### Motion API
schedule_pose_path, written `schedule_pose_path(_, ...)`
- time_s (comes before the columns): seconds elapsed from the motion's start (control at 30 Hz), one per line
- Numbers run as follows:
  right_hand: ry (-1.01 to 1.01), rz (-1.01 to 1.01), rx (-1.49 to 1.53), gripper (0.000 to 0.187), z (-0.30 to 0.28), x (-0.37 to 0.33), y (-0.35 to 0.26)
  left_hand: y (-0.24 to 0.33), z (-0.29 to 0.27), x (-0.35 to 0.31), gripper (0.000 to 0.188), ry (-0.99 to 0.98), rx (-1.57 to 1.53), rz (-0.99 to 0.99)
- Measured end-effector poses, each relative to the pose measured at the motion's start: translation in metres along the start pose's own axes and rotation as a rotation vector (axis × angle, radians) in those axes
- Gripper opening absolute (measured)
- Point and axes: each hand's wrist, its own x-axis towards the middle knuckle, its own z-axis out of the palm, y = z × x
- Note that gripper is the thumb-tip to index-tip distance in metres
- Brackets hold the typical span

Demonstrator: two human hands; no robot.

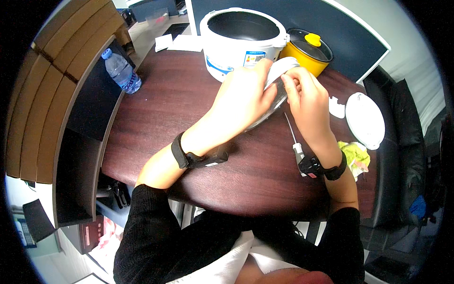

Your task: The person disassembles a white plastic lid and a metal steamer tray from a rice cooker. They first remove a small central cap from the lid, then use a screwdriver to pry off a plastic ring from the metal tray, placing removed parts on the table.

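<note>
Above the middle of the table, my left hand [243, 97] grips the left side of a round lid-like piece [283, 65], white at the top with a shiny, silvery disc below. It is held tilted on edge, and my hands hide much of it. My right hand [307, 97] pinches its right side, thumb and fingers pressed together at the edge. Just behind stands a white rice cooker body [222, 54], uncovered, with a dark interior. A screwdriver [297, 147] with a grey-white handle lies beside my right wrist.
At the back right stands a yellow pot [305, 54] with a glass lid. A white oval cover [365, 120], a small white part [336, 108] and a yellow-green cloth [354, 157] lie on the right. A water bottle [121, 71] stands far left; white papers [184, 43] lie behind.
</note>
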Motion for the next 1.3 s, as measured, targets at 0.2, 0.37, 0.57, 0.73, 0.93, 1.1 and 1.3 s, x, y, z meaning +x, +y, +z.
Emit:
schedule_pose_path(0.2,-0.049,-0.113,-0.136,0.013,-0.004,0.003,0.007,-0.002,0.001,0.0,0.026,0.011,0.011,-0.004)
schedule_pose_path(0.37,-0.051,-0.155,-0.143,0.014,-0.005,0.005,0.008,-0.004,0.002,0.0,0.026,0.019,0.007,-0.001)
schedule_pose_path(0.57,-0.03,0.003,0.021,0.014,-0.006,0.004,0.004,-0.003,0.001,0.0,0.026,0.008,0.006,-0.015)
schedule_pose_path(0.73,-0.035,0.035,0.048,0.014,-0.006,0.005,0.003,-0.002,0.001,0.0,0.026,0.017,0.0,-0.011)
schedule_pose_path(0.93,-0.025,-0.019,0.039,0.013,-0.005,0.006,0.0,-0.003,0.002,0.0,0.032,0.012,0.005,-0.037)
schedule_pose_path(1.1,-0.054,-0.023,0.057,0.013,-0.011,0.008,0.003,-0.002,0.0,0.001,0.027,0.002,0.017,-0.027)
schedule_pose_path(1.3,-0.223,0.304,-0.039,0.019,-0.044,0.004,0.074,-0.006,-0.001,0.002,0.026,0.019,-0.002,-0.026)
